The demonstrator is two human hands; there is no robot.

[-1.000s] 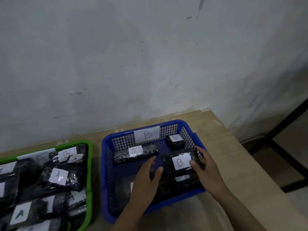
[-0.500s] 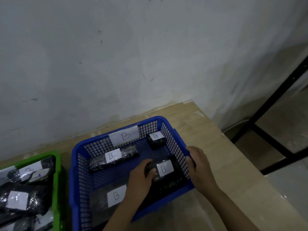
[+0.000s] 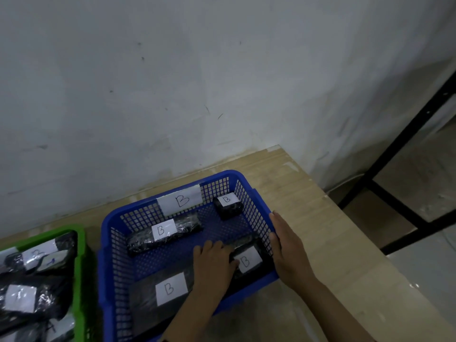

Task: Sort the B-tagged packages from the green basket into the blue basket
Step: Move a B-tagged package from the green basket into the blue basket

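The blue basket (image 3: 106,243) with a B label on its back wall stands on the wooden table. My left hand (image 3: 212,265) is inside it, fingers curled on a black B-tagged package (image 3: 246,261) lying in the front right corner. My right hand (image 3: 288,253) rests with straight fingers against the outside of the basket's right wall. Three other B-tagged packages lie inside: a long one (image 3: 165,233), a small block (image 3: 227,204) at the back right, and a flat one (image 3: 170,290) at the front. The green basket (image 3: 80,267) at the left holds several black tagged packages (image 3: 32,292).
A white wall rises right behind the table. The table's right edge (image 3: 345,218) drops off to the floor, where a black metal frame (image 3: 394,154) stands. Bare wooden tabletop lies to the right of the blue basket.
The package has gone down into the basket's front right corner with my left hand on it. My right hand left the package and moved to the basket's outer right wall. The view shifted right.
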